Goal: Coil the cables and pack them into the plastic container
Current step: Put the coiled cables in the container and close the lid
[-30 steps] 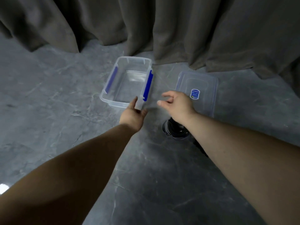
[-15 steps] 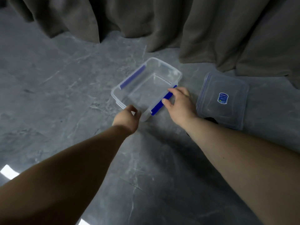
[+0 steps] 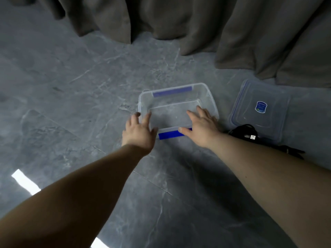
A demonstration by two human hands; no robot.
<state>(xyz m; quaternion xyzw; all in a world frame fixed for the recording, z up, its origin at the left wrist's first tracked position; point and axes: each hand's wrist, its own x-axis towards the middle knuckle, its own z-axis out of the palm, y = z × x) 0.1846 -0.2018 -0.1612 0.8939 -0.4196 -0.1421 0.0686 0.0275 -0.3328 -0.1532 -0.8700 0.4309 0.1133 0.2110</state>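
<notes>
Clear plastic, with blue latch strips on its two long sides, makes up the container (image 3: 206, 97), which sits open and empty on the grey marble-patterned floor (image 3: 71, 97), not far from the hem of the brown-grey curtain (image 3: 197, 24) that hangs along the floor's far edge. The left hand (image 3: 138, 131) is at the container's near left corner, fingers spread apart and reaching over the rim, with the thumb beside the near blue latch (image 3: 169, 135); whether the fingertips actually press on the plastic cannot be told. The right hand (image 3: 201, 127) lies over the near right part of the container, its fingers loosely splayed and extending above the inside of the box, its thumb resting at the right end of the same blue latch. Neither hand pinches or grasps anything.

Just beside the container on its right lies the clear lid (image 3: 250, 111), flat on the floor, bearing a small blue sticker (image 3: 261, 107). A black cable bundle (image 3: 241, 131) rests on the floor touching the lid's near edge and partly overlapping it, close behind the right forearm; a pale USB plug (image 3: 253, 137) shows at its top, and a dark cable end trails off toward the right. Two bright patches of reflected light lie on the floor near the left forearm.
</notes>
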